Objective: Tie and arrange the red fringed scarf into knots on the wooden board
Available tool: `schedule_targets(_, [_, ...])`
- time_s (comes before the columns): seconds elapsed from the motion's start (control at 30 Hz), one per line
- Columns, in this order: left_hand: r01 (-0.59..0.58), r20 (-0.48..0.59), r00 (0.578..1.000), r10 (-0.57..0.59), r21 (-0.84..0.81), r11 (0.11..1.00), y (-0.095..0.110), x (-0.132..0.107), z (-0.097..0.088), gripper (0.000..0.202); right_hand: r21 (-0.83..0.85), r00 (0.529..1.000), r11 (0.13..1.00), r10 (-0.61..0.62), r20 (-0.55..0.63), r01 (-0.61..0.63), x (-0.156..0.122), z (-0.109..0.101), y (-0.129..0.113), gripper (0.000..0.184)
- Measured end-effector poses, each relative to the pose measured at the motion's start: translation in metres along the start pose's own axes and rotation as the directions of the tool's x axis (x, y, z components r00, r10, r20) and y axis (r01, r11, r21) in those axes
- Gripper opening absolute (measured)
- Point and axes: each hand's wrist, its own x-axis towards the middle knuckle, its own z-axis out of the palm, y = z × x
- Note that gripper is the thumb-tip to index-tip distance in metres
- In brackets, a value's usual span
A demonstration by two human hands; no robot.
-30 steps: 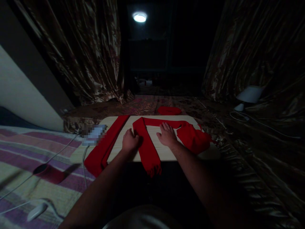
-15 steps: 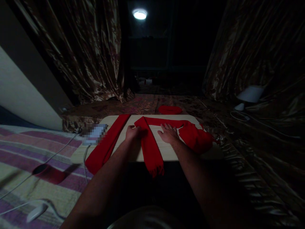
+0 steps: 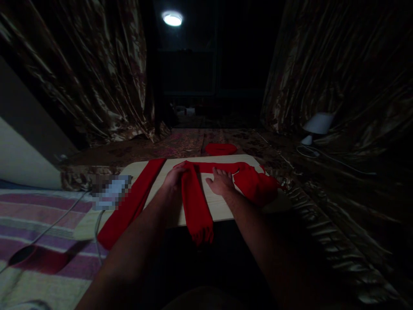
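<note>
- One red scarf [image 3: 197, 198] lies on the counter [image 3: 217, 206] in the head view, the only one we have: a run goes along the far edge, turns at a corner fold, and comes down past the near edge, where its fringe [image 3: 203, 236] hangs over.
- Our left hand [image 3: 174, 176] is at that fold, fingers bent against the cloth; in this dim light we cannot tell whether its grip pinches the fabric or only presses it.
- Our right hand [image 3: 221, 181] rests flat with fingers spread, tips at the far run; its grip has hold of nothing.
- Toward the right edge we see a crumpled red bundle [image 3: 256, 185] which seems to join the far run. On the left side, a second red strip [image 3: 132, 202] slants from the far edge toward the near edge, by a blurred-out object [image 3: 112, 191] and a cable [image 3: 97, 232].
- We judge that the fold could skew or wrinkle if the left hand pulled while the right let the far run slide.
- Too much overhang at the near edge could drag the scarf down, and our left forearm [image 3: 137, 245], lying over the second red strip, could sweep it aside.
</note>
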Motion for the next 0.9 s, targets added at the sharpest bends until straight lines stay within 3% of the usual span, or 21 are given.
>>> schedule_targets(0.1, [0.023, -0.007, 1.000, -0.024, -0.161, 0.987, 0.012, 0.004, 0.000, 0.063, -0.009, 0.998, 0.999, 0.050, -0.044, -0.050, -0.002, -0.002, -0.001, 0.075])
schedule_targets(0.2, [-0.031, -0.021, 0.999, 0.027, -0.226, 0.974, 0.023, 0.005, 0.001, 0.067, -0.029, 0.992, 0.995, 0.087, -0.087, -0.090, -0.003, -0.003, -0.001, 0.068])
schedule_targets(0.37, [-0.116, -0.116, 0.989, 0.092, -0.222, 0.968, 0.031, 0.009, -0.007, 0.074, -0.040, 0.971, 0.984, 0.162, -0.174, -0.171, -0.004, -0.003, -0.003, 0.064])
schedule_targets(0.53, [-0.147, -0.279, 0.954, 0.109, -0.121, 0.982, 0.018, 0.020, -0.029, 0.079, -0.036, 0.950, 0.964, 0.251, -0.188, -0.262, -0.003, 0.000, -0.003, 0.066])
schedule_targets(0.7, [-0.046, -0.346, 0.938, 0.033, -0.030, 0.998, -0.002, 0.027, -0.046, 0.084, -0.038, 0.962, 0.966, 0.248, -0.117, -0.254, 0.005, 0.007, 0.001, 0.071])
schedule_targets(0.9, [-0.001, -0.320, 0.947, -0.018, -0.059, 0.998, -0.008, 0.031, -0.053, 0.082, -0.025, 0.969, 0.974, 0.227, 0.099, -0.225, 0.029, 0.004, 0.013, 0.083])
